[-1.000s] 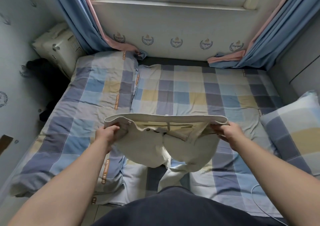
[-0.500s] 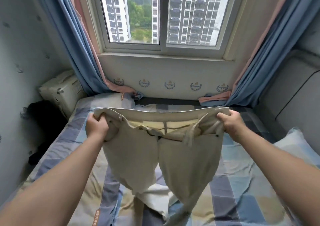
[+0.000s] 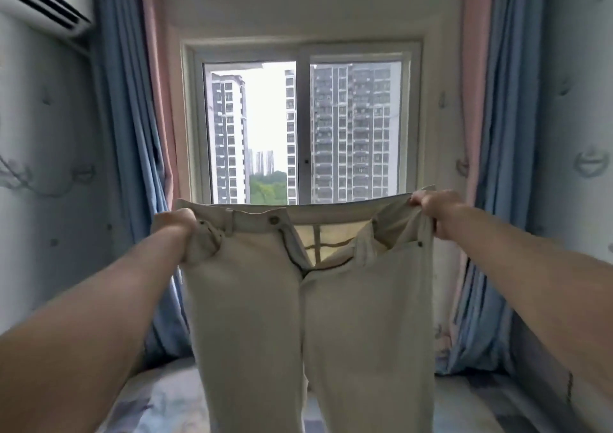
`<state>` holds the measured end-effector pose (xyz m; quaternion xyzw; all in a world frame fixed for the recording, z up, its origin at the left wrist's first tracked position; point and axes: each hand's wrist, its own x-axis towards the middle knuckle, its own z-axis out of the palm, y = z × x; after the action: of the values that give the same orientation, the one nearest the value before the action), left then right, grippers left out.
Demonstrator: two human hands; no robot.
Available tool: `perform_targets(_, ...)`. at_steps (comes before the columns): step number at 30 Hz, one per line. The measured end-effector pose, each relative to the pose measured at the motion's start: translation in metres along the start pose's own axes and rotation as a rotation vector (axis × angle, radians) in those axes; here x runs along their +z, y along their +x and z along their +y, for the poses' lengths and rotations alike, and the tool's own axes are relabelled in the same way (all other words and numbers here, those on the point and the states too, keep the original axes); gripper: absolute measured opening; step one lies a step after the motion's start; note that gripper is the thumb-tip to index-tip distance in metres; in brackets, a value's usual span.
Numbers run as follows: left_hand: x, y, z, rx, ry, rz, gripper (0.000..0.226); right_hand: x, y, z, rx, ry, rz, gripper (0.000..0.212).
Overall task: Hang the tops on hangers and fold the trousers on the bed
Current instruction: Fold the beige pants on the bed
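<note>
Both hands are holding the beige trousers [image 3: 311, 316] up in front of the window [image 3: 303, 130], above the bed [image 3: 156, 399]. The left hand [image 3: 177, 222] and right hand [image 3: 431, 207] are each gripping a waistband corner, fingers curled into the cloth. The fly is hanging open, so the front may be twisting; laid down that way, the fold would likely be creasing unevenly.

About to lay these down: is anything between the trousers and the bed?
Nothing visible. Left hand and right hand grip the trousers by the waistband; they hang over the bed, hiding the patch below.
</note>
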<state>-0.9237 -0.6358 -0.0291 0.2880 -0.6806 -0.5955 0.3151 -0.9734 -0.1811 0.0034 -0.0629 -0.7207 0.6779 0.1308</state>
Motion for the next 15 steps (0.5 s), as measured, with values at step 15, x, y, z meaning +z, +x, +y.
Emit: perform_targets(15,0.021,-0.115,0.197,0.271,-0.368,-0.462,0.035,0.043,-0.054,-0.191,-0.069,0.174,-0.649,0.031)
